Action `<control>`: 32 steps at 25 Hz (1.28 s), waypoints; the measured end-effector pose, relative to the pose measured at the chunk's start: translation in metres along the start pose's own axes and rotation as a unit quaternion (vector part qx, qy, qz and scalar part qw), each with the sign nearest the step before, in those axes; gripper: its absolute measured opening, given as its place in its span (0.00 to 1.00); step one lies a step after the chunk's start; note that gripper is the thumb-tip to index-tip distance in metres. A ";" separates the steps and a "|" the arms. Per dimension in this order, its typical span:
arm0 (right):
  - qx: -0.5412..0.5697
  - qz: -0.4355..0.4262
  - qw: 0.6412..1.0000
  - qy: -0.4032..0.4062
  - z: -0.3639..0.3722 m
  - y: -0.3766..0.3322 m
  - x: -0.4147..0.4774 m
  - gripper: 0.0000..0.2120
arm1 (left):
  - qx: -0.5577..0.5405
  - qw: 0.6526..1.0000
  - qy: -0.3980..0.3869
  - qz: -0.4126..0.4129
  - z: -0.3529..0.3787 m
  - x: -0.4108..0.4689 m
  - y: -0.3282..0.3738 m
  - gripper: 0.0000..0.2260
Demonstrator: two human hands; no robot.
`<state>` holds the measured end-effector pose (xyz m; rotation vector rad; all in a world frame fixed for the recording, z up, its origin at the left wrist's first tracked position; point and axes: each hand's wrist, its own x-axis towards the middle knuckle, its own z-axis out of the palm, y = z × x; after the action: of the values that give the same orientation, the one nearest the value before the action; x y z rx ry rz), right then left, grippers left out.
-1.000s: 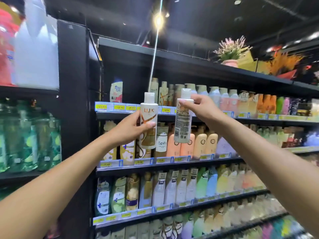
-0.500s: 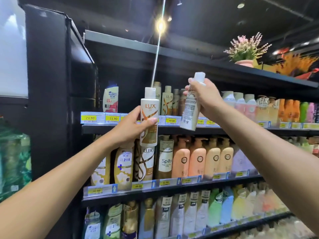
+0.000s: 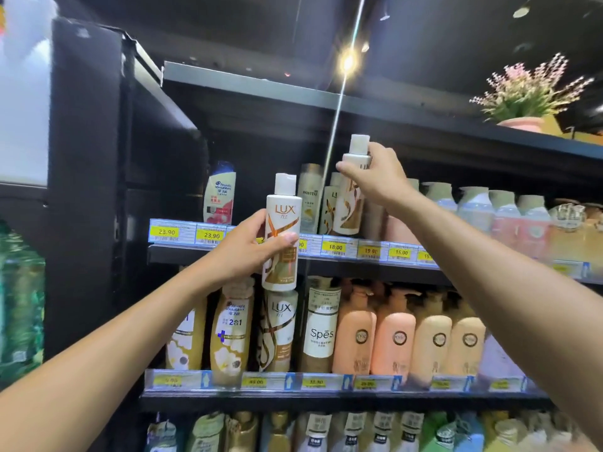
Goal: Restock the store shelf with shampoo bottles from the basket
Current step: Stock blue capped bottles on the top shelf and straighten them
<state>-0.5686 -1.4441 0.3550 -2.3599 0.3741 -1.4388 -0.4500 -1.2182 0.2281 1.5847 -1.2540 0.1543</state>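
My left hand (image 3: pixel 249 247) grips a white and gold LUX shampoo bottle (image 3: pixel 281 234) upright in front of the edge of the upper shelf (image 3: pixel 228 252). My right hand (image 3: pixel 378 176) holds a second LUX bottle (image 3: pixel 350 203) by its shoulder, upright over the upper shelf, beside another LUX bottle (image 3: pixel 329 208) and a Pantene bottle (image 3: pixel 310 197) standing there. Whether its base touches the shelf is hidden behind the price strip. The basket is out of view.
A Head & Shoulders bottle (image 3: pixel 219 194) stands alone at the upper shelf's left, with bare shelf between it and the Pantene. Pastel bottles (image 3: pixel 509 220) fill the right. The shelf below holds a LUX bottle (image 3: pixel 277 331), Spes and peach pump bottles. A potted plant (image 3: pixel 525 99) sits on top.
My right hand has turned its bottle upright with the label forward and moved it in over the upper shelf. The left hand holds its bottle in about the same place. The camera tilted up.
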 end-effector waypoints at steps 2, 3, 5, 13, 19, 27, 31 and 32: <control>-0.015 0.011 1.000 0.011 0.010 0.006 0.008 0.27 | 0.006 1.000 0.005 -0.001 0.001 0.000 0.000 0.19; -0.019 0.019 1.000 0.010 0.015 0.008 0.009 0.27 | 0.009 1.000 0.007 -0.004 0.001 0.000 -0.001 0.19; -0.047 0.030 0.998 0.002 0.023 0.012 0.007 0.27 | 0.017 1.000 0.009 -0.006 0.001 -0.001 -0.002 0.19; -0.101 0.048 0.994 -0.020 0.042 0.024 -0.003 0.31 | 0.012 1.000 -0.002 -0.011 0.001 -0.003 0.004 0.20; -0.097 0.066 0.992 -0.038 0.035 0.027 -0.006 0.29 | 0.006 1.000 -0.013 -0.008 0.002 -0.004 0.004 0.23; 0.103 -0.034 0.994 0.007 -0.010 0.011 -0.039 0.12 | -0.002 0.999 -0.027 0.018 0.008 0.008 0.016 0.26; 0.163 -0.024 0.965 -0.204 -0.017 0.002 -0.058 0.13 | 0.004 0.997 -0.016 0.071 0.024 0.039 0.038 0.20; 0.171 -0.024 0.962 -0.211 -0.018 0.002 -0.058 0.14 | 0.006 0.996 -0.012 0.083 0.028 0.048 0.043 0.20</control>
<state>-0.6107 -1.4259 0.3148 -2.3097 -0.0454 -0.8893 -0.4751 -1.2646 0.2740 1.4956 -1.4055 0.2493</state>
